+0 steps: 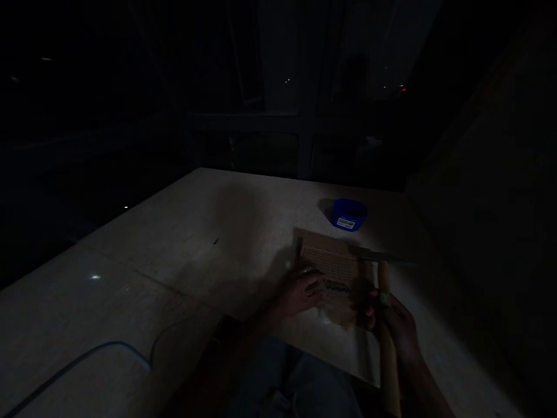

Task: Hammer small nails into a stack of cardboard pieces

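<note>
The light is very dim. My right hand (398, 325) is wrapped round the wooden handle (389, 360) of a hammer-like tool, whose long, thin metal head (378, 254) lies crosswise at the top. My left hand (302, 293) rests at the left side of a brown cardboard piece (333, 252), its thumb and fingers curled at the end of a dark, ridged, spring-like piece (337, 285). The fingertips of my right hand are near this piece's other end; shadow hides whether they touch it. The cardboard has a torn near edge.
A blue plastic container (349, 215) with a white label stands behind the cardboard on the pale table (174, 232). A cable (108, 343) curves across the near left. A small dark bit (216, 241) lies left of centre. A wall (478, 232) rises at right.
</note>
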The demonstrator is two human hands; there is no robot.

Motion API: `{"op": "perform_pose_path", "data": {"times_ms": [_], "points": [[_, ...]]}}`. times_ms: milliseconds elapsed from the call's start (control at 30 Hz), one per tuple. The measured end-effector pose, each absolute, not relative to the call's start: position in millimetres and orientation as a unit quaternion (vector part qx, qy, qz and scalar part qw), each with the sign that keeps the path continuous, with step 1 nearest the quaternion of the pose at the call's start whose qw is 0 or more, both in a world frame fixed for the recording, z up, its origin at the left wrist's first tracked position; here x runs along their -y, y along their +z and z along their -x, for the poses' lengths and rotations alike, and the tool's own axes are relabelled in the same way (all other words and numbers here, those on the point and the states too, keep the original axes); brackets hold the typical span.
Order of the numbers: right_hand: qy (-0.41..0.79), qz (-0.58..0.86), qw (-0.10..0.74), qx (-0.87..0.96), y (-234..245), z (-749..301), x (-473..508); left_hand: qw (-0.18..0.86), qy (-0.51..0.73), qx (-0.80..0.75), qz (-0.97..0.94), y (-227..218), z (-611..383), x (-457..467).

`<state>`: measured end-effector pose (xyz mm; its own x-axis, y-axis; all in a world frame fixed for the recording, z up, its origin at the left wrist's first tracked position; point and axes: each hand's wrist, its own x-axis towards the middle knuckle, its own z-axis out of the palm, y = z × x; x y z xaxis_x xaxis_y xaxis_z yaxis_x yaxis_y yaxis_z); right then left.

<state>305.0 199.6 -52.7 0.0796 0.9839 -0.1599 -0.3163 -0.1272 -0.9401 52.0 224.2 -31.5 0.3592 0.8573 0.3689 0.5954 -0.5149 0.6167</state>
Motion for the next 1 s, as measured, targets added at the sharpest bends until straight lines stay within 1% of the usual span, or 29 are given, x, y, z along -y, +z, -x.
{"op": "perform_pose_path", "data": {"times_ms": [100, 167, 233, 300, 400, 500, 667, 733, 867, 1000], "points": [[0.575, 0.487, 0.557, 0.351, -48, -303, -197, 0.125, 0.385, -0.479, -0.779, -28, 0, -233], [0.572, 0.49, 0.559, 0.346, -46, -302, -195, 0.071, 0.396, -0.551, -0.731, -27, 44, -244], [0.572, 0.49, 0.563, 0.341, -45, -302, -195, 0.021, 0.382, -0.665, -0.641, -28, 92, -255], [0.572, 0.494, 0.563, 0.335, -46, -302, -194, -0.02, 0.317, -0.783, -0.535, -32, 136, -260], [0.574, 0.504, 0.556, 0.328, -48, -304, -195, -0.024, 0.187, -0.869, -0.457, -39, 183, -259], [0.583, 0.493, 0.559, 0.322, -51, -305, -197, -0.009, 0.143, -0.877, -0.459, -39, 203, -255], [0.587, 0.475, 0.562, 0.338, -56, -306, -199, 0.023, 0.165, -0.86, -0.483, -31, 201, -254], [0.586, 0.474, 0.559, 0.345, -57, -306, -199, 0.041, 0.205, -0.836, -0.507, -28, 191, -255], [0.582, 0.464, 0.563, 0.359, -56, -304, -201, 0.12, 0.355, -0.724, -0.579, -21, 145, -251], [0.572, 0.473, 0.561, 0.366, -52, -301, -203, 0.233, 0.398, -0.638, -0.616, -7, 71, -238]]}}
